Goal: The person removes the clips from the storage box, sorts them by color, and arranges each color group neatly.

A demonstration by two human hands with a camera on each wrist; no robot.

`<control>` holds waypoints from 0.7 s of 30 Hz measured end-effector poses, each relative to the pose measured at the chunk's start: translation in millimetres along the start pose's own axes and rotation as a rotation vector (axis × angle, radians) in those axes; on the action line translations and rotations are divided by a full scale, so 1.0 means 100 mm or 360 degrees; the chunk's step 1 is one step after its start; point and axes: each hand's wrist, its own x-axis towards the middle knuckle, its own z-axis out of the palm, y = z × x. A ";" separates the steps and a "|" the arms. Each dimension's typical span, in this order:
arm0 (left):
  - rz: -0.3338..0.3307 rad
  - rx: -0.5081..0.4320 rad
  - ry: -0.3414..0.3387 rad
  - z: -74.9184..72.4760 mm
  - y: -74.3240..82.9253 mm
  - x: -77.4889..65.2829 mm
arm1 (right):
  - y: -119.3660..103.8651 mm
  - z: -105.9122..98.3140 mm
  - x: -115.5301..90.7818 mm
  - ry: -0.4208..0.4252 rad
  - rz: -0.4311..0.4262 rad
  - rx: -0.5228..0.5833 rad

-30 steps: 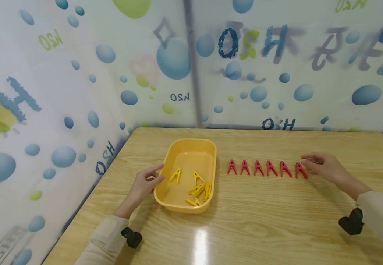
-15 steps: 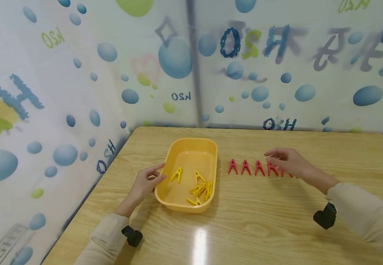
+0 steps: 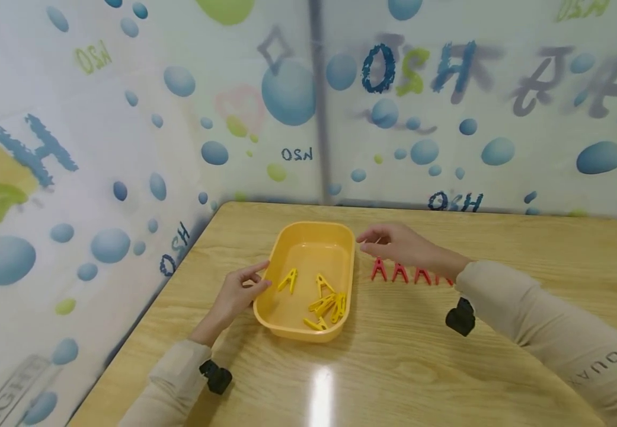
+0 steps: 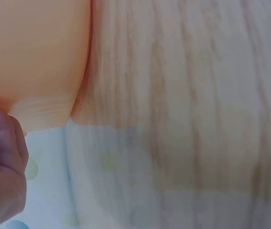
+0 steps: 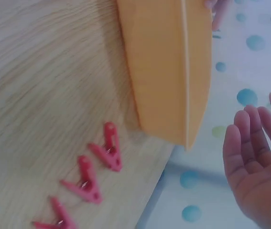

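My left hand (image 3: 236,295) holds the left rim of a yellow plastic tray (image 3: 352,255), thumb over the edge and fingers along the outer wall. That wall (image 4: 35,52) fills the upper left of the left wrist view. Inside the tray lie several yellow clothespins (image 3: 323,305), most of them bunched near the front right. My right hand (image 3: 396,243) hovers beside the tray's right rim, fingers loosely bent and apart, gripping nothing. Below it, red clothespins (image 3: 379,270) lie in a row on the table; the right sleeve hides the row's right end.
The wooden table (image 3: 404,367) has its back edge against a wall sheet (image 3: 420,118) printed with blue and green dots. A second wall (image 3: 100,178) runs along the left side. Each wrist wears a black camera (image 3: 460,317).
My right hand has swept left from the row's right end, over the red clothespins, to the tray's right rim. My left hand has stayed on the tray.
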 end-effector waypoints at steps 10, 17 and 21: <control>0.0005 -0.0059 -0.0032 0.00 0.01 0.02 | -0.16 0.27 0.41 -0.0227 -0.0128 -0.0056; 0.0006 -0.0083 -0.0019 0.00 -0.01 0.01 | -0.13 0.49 0.65 -0.0417 -0.0054 -0.0102; -0.0007 -0.0105 -0.0015 0.00 -0.03 0.02 | -0.11 0.59 0.75 -0.0420 -0.0040 -0.0099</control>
